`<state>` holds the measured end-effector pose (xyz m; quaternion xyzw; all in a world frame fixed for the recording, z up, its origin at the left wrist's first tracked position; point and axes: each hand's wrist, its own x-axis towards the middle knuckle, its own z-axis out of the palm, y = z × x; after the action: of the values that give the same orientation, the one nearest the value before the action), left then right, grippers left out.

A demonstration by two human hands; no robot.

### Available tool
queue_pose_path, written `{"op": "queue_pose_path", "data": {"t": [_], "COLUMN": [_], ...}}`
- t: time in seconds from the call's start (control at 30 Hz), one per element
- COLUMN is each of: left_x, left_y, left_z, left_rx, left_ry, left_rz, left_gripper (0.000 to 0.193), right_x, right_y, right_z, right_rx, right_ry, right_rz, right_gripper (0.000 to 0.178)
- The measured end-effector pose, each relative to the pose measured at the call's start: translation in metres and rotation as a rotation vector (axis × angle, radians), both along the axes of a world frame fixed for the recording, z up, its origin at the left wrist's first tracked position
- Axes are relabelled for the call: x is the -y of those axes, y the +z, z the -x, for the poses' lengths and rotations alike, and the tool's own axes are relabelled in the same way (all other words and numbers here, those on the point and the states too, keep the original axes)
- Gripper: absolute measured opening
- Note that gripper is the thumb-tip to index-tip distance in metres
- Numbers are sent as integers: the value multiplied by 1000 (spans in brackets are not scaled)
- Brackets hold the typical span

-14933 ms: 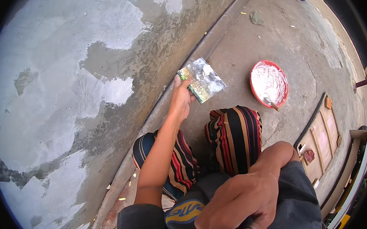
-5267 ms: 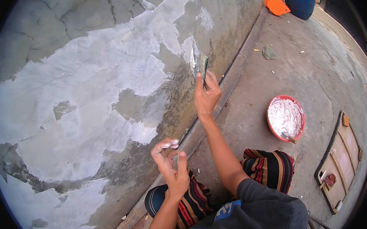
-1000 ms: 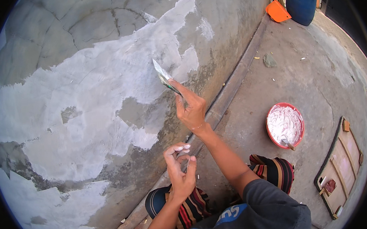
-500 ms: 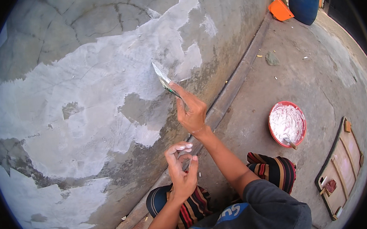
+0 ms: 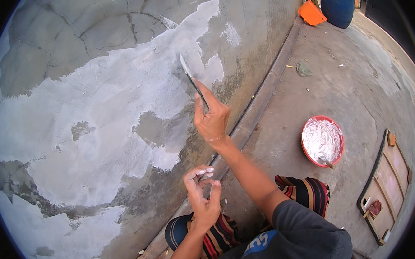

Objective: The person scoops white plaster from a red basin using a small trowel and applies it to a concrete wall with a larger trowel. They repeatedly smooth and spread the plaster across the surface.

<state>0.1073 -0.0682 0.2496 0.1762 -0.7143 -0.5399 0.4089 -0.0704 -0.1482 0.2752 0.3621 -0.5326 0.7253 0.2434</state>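
Note:
My right hand (image 5: 212, 114) grips a putty knife (image 5: 194, 84) with a thin pale blade and a dark green edge. The blade is edge-on to me at the wall, over a broad patch of whitish putty (image 5: 101, 102); whether it touches cannot be told. Lower down, my left hand (image 5: 203, 196) is raised in front of my knee with its fingers curled and apart, nothing in it. White paste coats its fingertips. On the ground to the right stands a red bowl (image 5: 343, 145) of white putty (image 5: 321, 139), with a tool handle (image 5: 330, 164) leaning at its near rim.
The grey wall (image 5: 46, 49) has cracks and unfilled areas. A low concrete ledge (image 5: 258, 109) runs along its foot. At the far right are an orange dustpan (image 5: 312, 13) and a blue barrel (image 5: 338, 3). A framed wooden panel (image 5: 386, 185) lies at right, near my striped trouser leg (image 5: 309, 194).
The putty knife has turned from showing its flat face to nearly edge-on, its tip shifting slightly right and up. The left hand stays almost in place, its thumb and fingers somewhat further apart.

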Motion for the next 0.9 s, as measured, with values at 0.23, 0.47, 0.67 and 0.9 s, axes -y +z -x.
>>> {"op": "queue_pose_path", "data": {"t": [0.23,0.47,0.67,0.9], "left_x": [3,8,6,7], "left_y": [-8,-9,-7,-10], "left_z": [12,15,9,22], "left_rx": [45,52,68,67], "left_ry": [8,58,62,13], "left_rz": [-5,-21,-8,-9], "left_gripper": [39,39,39,38], "right_x": [-24,6,39,16], "right_y": [2,15,16,-7], "right_z": [-8,118,102,56], "right_rx": [52,139,-73,-162], "right_ry": [149,-170,-119,104], "right_rz": [-4,134,69,-68], "right_gripper": [25,30,50,57]}}
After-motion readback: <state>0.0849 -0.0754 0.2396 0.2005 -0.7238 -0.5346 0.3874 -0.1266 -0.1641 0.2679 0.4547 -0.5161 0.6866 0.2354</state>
